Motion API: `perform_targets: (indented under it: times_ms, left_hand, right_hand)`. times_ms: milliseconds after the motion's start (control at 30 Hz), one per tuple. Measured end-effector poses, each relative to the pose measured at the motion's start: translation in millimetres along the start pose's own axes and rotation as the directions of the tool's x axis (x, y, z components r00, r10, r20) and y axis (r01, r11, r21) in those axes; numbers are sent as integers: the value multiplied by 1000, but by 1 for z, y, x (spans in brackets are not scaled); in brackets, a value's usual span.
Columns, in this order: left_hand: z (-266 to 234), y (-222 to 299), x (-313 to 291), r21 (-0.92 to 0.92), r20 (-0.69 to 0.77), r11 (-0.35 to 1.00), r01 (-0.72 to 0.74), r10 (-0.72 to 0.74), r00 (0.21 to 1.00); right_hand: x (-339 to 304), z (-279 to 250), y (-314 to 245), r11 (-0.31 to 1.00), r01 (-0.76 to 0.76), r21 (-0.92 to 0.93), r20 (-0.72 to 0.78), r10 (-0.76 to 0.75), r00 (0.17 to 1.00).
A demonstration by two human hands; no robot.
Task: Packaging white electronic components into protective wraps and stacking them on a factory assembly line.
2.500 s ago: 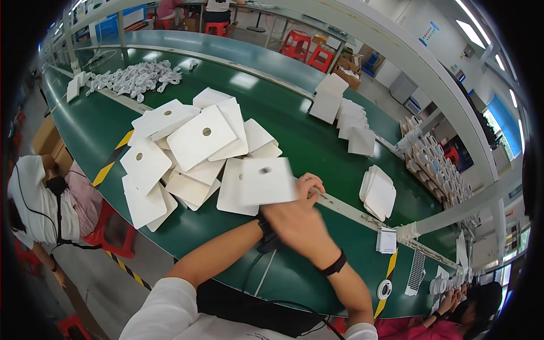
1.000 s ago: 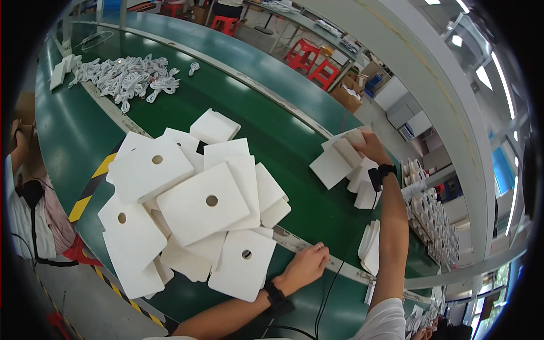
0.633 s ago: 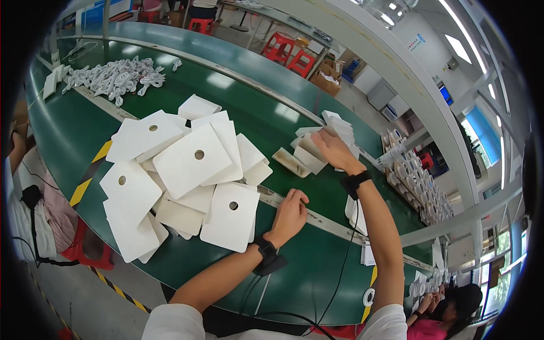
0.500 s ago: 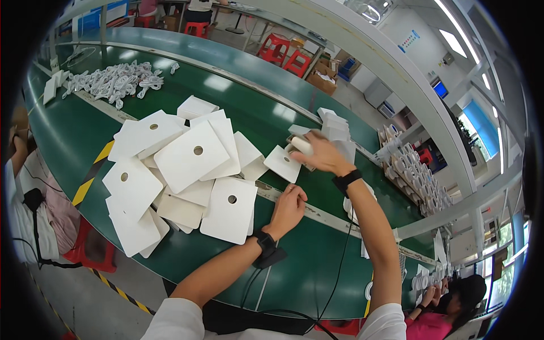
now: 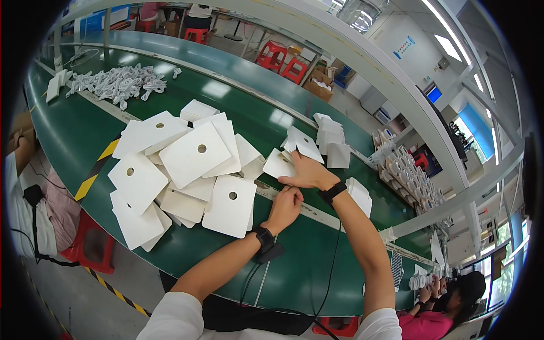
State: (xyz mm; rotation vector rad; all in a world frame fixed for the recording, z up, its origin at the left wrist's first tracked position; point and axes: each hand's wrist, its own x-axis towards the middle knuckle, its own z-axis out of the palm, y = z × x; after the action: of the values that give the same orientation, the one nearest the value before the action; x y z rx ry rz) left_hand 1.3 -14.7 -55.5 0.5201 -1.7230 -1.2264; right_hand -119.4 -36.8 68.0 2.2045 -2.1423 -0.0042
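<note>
My right hand (image 5: 309, 171) reaches over the metal strip and grips a white square box (image 5: 276, 165), thumb along its near edge and fingers at its right side. Just behind the fingers leans another white box (image 5: 306, 145) with a round hole. My left hand (image 5: 285, 208) rests, fingers curled in, beside the strip below my right thumb; nothing shows between its fingers. To the left lies a loose heap of white boxes (image 5: 195, 156), several with a round hole, overlapping at different tilts.
Bundled white cables (image 5: 122, 82) are piled at the far left. White boxes stand in a row (image 5: 330, 136) beyond my right hand, and more (image 5: 360, 197) lie to its right. Racks of white rolls (image 5: 405, 175) stand farther right. A co-worker (image 5: 439, 309) sits at lower right.
My right hand has come down and nearer, next to my left hand. A holed white box now leans where my right hand was holding a blurred white thing. My left hand has barely moved.
</note>
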Motion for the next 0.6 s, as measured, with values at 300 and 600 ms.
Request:
perform_targets:
  times_ms: [300, 600]
  left_hand:
    - [-3, -2, 2, 1, 16, 1000, -25, 25, 1000]
    - [-2, 1, 4, -42, 56, 999, 12, -10, 998]
  right_hand:
    - [11, -6, 16, 989, 48, -142, -119, -65, 991]
    - [26, -7, 93, 996, -91, 23, -46, 92, 995]
